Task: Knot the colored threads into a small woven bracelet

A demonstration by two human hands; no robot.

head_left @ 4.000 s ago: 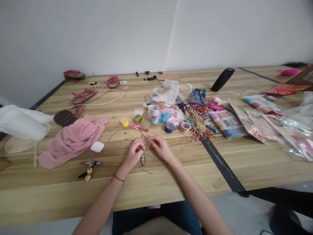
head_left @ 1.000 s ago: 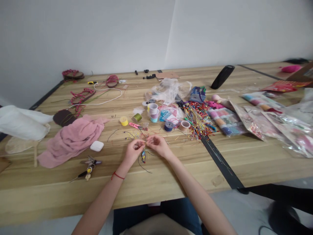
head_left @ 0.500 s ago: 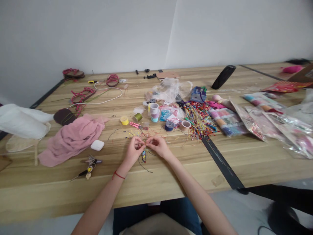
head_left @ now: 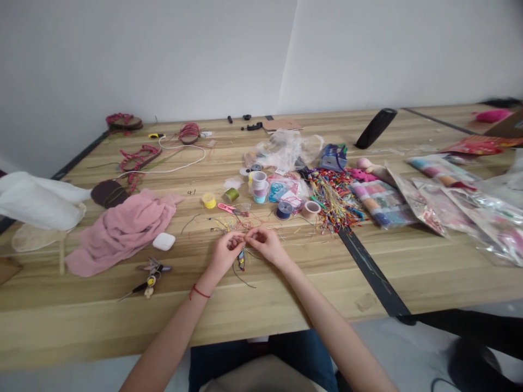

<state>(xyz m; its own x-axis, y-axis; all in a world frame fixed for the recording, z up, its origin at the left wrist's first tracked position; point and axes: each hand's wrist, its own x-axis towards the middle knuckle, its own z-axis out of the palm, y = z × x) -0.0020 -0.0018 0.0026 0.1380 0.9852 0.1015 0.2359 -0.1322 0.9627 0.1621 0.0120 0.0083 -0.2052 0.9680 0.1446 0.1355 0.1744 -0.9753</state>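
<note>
My left hand (head_left: 226, 251) and my right hand (head_left: 265, 245) meet fingertip to fingertip over the wooden table, both in a pinch. Thin thread (head_left: 245, 284) runs out from below the pinch and curls on the tabletop. Just under the fingertips lies a small blue, yellow and red knotted piece (head_left: 241, 260), partly hidden by the hands. What exactly sits between the fingertips is too small to see clearly. Beyond the hands are loose thread ends, pink-handled thread snips (head_left: 226, 208), a yellow spool (head_left: 208, 201), a green spool (head_left: 231, 195) and a dark blue spool (head_left: 284, 210).
To the left are a pink cloth (head_left: 122, 231), a white case (head_left: 164, 241) and a keyring with small charms (head_left: 151, 280). A heap of colourful cords (head_left: 337, 201) and plastic packets (head_left: 449, 212) lie to the right. A black cylinder (head_left: 376, 128) stands behind, leaning.
My hands stay pinched together at nearly the same spot, with slight finger movement. The whole view has shifted very slightly.
</note>
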